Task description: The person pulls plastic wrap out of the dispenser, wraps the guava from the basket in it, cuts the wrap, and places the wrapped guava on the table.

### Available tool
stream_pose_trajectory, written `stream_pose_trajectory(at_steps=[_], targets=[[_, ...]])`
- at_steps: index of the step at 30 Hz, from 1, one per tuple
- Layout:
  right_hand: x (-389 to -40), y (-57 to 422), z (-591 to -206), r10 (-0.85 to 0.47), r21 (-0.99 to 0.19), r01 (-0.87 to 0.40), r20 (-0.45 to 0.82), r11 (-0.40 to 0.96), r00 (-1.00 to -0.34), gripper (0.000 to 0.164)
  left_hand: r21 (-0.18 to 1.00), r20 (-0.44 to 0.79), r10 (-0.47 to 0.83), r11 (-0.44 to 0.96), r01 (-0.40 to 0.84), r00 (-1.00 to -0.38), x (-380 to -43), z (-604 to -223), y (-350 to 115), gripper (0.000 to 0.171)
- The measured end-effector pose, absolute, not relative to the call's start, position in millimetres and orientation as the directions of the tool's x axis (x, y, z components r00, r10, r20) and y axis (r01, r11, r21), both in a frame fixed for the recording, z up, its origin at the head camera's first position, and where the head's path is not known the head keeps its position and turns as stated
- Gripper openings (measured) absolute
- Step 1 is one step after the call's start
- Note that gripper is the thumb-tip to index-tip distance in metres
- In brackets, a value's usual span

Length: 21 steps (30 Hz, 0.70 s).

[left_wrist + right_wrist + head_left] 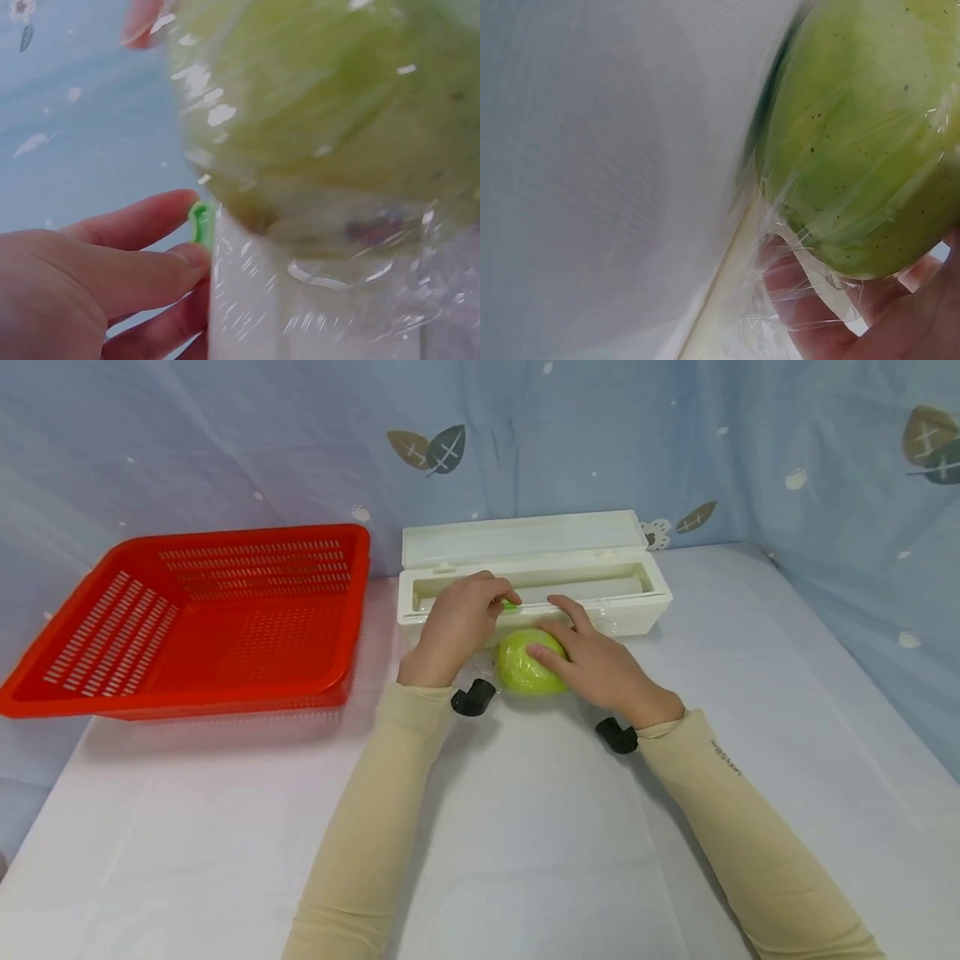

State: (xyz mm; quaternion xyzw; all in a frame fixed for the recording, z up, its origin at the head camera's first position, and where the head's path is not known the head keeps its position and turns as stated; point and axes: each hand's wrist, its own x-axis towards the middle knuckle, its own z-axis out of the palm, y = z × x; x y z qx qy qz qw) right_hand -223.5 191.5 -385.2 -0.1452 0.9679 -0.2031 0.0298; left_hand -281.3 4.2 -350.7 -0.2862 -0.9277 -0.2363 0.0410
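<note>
A plump green fruit point(527, 663) wrapped in clear cling film lies against the front of a long white cling film dispenser box point(637, 618). My right hand point(600, 664) holds the fruit from its right side, thumb on top, with its index finger up at the box's front edge. In the right wrist view, loose film point(780, 300) trails over the fingers below the speckled fruit. My left hand point(461, 622) pinches a small green slider point(200, 223) between thumb and index finger at the box's front edge. Inside the box, the white roll point(581, 591) shows under the raised lid point(525, 541).
A red slotted plastic basket point(262, 647) stands at the left on the white-covered table point(525, 827). Behind everything hangs a blue curtain point(555, 443) with leaf prints. Black wrist mounts point(474, 697) sit under both wrists.
</note>
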Motion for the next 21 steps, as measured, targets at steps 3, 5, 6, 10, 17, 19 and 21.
stream_pose_trajectory(at_steps=[3,5,6,10,17,19,21], targets=[[-223.3,191.6,-384.8,-0.292,-0.407,-0.265,-0.004,0.874,-0.956,0.066,0.432,0.201,0.509,0.721,0.542,-0.837,-281.3,-349.7,3.4,0.021],[-223.2,191.5,-384.6,-0.293,-0.414,-0.263,-0.007,0.871,-0.956,0.066,0.421,0.201,0.508,0.727,0.542,-0.838,-281.0,-349.3,3.7,0.021],[-223.2,191.6,-384.6,-0.292,-0.418,-0.262,-0.009,0.870,-0.956,0.066,0.408,0.204,0.510,0.731,0.546,-0.836,-280.7,-349.1,4.3,0.021],[-223.2,191.6,-384.1,-0.292,-0.427,-0.257,-0.017,0.867,-0.956,0.067,0.329,0.212,0.529,0.754,0.569,-0.822,-278.2,-347.6,7.5,0.024],[-223.7,192.1,-383.6,-0.284,-0.431,-0.248,-0.020,0.868,-0.959,0.066,0.339,0.251,0.519,0.744,0.576,-0.817,-276.3,-348.9,7.3,0.018],[-224.2,191.9,-383.9,-0.286,-0.432,-0.249,-0.022,0.867,-0.958,0.066,0.342,0.254,0.512,0.746,0.571,-0.821,-277.3,-349.3,5.7,0.017],[-224.3,191.7,-384.2,-0.288,-0.431,-0.249,-0.028,0.868,-0.957,0.066,0.343,0.247,0.507,0.752,0.563,-0.826,-278.2,-349.7,3.7,0.016]])
